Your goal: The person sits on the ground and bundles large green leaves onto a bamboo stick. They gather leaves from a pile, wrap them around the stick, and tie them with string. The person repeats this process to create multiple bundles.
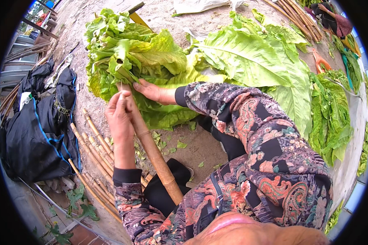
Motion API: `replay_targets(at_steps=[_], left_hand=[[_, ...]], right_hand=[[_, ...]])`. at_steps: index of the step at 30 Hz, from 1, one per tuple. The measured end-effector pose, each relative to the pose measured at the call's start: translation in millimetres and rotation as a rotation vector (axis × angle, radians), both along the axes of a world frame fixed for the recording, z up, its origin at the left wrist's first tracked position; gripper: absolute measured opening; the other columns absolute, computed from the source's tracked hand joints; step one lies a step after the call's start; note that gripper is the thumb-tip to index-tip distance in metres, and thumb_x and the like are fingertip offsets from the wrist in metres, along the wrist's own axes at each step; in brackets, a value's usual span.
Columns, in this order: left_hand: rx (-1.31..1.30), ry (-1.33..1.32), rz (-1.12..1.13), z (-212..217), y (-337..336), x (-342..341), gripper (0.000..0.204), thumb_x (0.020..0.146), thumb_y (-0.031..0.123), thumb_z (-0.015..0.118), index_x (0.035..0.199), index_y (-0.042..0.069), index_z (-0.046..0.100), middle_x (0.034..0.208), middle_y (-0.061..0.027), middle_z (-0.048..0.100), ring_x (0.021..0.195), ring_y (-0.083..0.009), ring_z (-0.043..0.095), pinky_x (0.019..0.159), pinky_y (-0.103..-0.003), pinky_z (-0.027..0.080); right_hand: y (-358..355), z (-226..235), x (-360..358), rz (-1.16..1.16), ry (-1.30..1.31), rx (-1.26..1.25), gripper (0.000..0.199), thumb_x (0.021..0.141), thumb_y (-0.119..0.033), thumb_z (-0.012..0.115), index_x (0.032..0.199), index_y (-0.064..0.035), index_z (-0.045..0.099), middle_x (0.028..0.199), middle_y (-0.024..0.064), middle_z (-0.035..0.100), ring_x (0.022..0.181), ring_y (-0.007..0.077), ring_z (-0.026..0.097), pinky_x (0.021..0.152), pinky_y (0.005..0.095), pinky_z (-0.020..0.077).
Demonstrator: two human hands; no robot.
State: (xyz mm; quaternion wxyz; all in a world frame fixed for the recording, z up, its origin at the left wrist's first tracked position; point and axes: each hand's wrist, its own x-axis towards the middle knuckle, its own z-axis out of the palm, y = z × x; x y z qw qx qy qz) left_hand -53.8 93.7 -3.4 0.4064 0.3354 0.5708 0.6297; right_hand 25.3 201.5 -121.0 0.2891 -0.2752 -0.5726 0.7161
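A long bamboo pole [151, 151] slants from my lap up to a thick bunch of large yellow-green leaves [131, 53], gathered around its far end. Beside the pole, just short of the bunch, my left hand [120, 114] is closed in a pinch. A thin pale strand seems to run from its fingertips toward the leaf stems, too fine to make out surely. My right hand [152, 91] grips at the near side of the bunch, thumb toward the stems and fingers partly hidden by leaf.
Broad loose leaves [249, 53] are piled at my right, with more leaves [329, 114] farther right. Several bamboo poles [96, 151] lie on the ground at left, near a black cloth [41, 134] with blue edging. Another person [335, 20] is at the far right, near more poles [296, 18].
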Motion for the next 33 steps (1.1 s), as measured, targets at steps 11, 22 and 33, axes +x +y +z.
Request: replay_targets(at_steps=[11, 22, 33], left_hand=[[-0.011, 0.353, 0.047, -24, 24, 32, 0.015, 0.095, 0.01, 0.052, 0.097, 0.001, 0.064, 0.065, 0.0035, 0.048, 0.058, -0.0037, 0.04, 0.052, -0.018, 0.031], [-0.008, 0.475, 0.036, -28, 40, 38, 0.014, 0.094, 0.009, 0.051, 0.095, 0.003, 0.064, 0.065, 0.0037, 0.048, 0.058, -0.0038, 0.041, 0.051, -0.018, 0.029], [0.026, 0.619, 0.086, -36, 38, 42, 0.015, 0.094, 0.011, 0.052, 0.091, 0.003, 0.065, 0.06, 0.0028, 0.05, 0.052, -0.0036, 0.042, 0.047, -0.019, 0.032]], right_hand=[[211, -137, 210, -0.423, -1.533, 1.121, 0.058, 0.08, -0.03, 0.06, 0.129, -0.0045, 0.041, 0.129, 0.0228, 0.045, 0.121, 0.0428, 0.038, 0.098, 0.0602, 0.0257], [152, -16, 268, -0.318, -1.1, 1.014, 0.016, 0.081, -0.015, 0.055, 0.078, -0.0005, 0.06, 0.075, 0.0193, 0.063, 0.074, 0.0332, 0.064, 0.063, 0.0409, 0.0505], [44, 56, 610, -0.476, -1.375, 0.612, 0.045, 0.081, -0.028, 0.059, 0.118, -0.0018, 0.059, 0.11, 0.0207, 0.063, 0.103, 0.0304, 0.06, 0.09, 0.038, 0.0458]])
